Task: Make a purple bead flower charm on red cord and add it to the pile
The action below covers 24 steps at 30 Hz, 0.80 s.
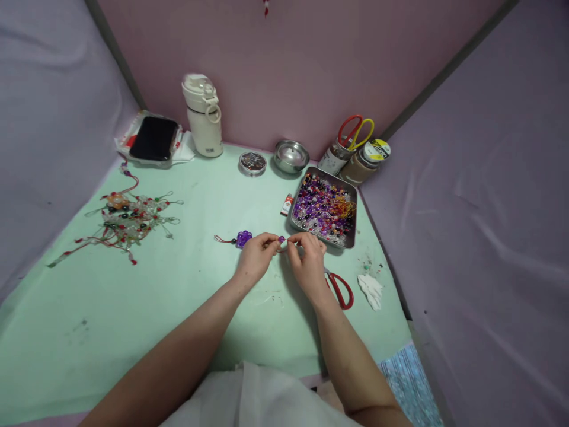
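Observation:
A small purple bead (281, 239) sits at the fingertips of my left hand (258, 255), which is closed in a pinch on it. Just to its right, my right hand (306, 255) pinches a thin dark red cord (288, 241) by the bead. Left of my left hand lies a purple beaded ball (244, 239) with a black bead and a red cord loop (222, 239); my hand hides its right side. Red-handled scissors (341, 292) lie beside my right wrist, their blades mostly covered by it.
A metal tray (356, 228) of mixed beads stands beyond my right hand, a lighter (287, 204) beside it. Behind are a steel bowl (291, 156), a spool (252, 163), a bottle (204, 121) and jars (359, 166). Beaded charms (128, 219) lie left, crumpled tissue (370, 290) right.

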{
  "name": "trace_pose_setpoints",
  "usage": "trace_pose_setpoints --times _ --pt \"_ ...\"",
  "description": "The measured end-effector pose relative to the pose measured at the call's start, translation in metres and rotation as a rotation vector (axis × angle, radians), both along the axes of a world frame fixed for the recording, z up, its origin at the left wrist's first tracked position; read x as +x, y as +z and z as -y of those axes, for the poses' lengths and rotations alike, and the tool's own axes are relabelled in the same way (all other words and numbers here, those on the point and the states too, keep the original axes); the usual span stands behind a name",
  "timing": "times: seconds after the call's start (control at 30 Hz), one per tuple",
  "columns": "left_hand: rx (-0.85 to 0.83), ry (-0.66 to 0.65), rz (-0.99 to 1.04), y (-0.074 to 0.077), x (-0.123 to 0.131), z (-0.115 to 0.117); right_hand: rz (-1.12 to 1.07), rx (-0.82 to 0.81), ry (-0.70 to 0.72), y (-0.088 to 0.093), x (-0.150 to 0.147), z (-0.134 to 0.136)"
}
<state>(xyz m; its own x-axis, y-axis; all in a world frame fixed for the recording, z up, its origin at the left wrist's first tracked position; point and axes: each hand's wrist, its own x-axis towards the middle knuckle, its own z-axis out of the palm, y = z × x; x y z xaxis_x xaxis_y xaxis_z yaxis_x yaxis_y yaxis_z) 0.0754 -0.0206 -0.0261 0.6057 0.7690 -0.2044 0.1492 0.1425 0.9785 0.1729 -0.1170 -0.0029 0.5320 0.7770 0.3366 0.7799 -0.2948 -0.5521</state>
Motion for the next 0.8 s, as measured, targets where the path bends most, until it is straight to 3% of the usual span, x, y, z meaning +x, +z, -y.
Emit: trace_pose_setpoints --times 0.27,0.6,0.8 --pt "0.156 -0.028 -0.07 0.0059 -0.003 0.0026 0.19 -0.074 0.027 0.0025 0.0027 0.0026" --pt "0.228 -0.041 -0.146 0.0088 -0.0038 0.004 0.078 -0.072 0.035 0.0002 0.0052 0.0034" --pt "0.374 -0.05 -0.17 0.0051 -0.0042 0.0041 0.117 -0.071 0.049 -0.001 0.0079 0.0034"
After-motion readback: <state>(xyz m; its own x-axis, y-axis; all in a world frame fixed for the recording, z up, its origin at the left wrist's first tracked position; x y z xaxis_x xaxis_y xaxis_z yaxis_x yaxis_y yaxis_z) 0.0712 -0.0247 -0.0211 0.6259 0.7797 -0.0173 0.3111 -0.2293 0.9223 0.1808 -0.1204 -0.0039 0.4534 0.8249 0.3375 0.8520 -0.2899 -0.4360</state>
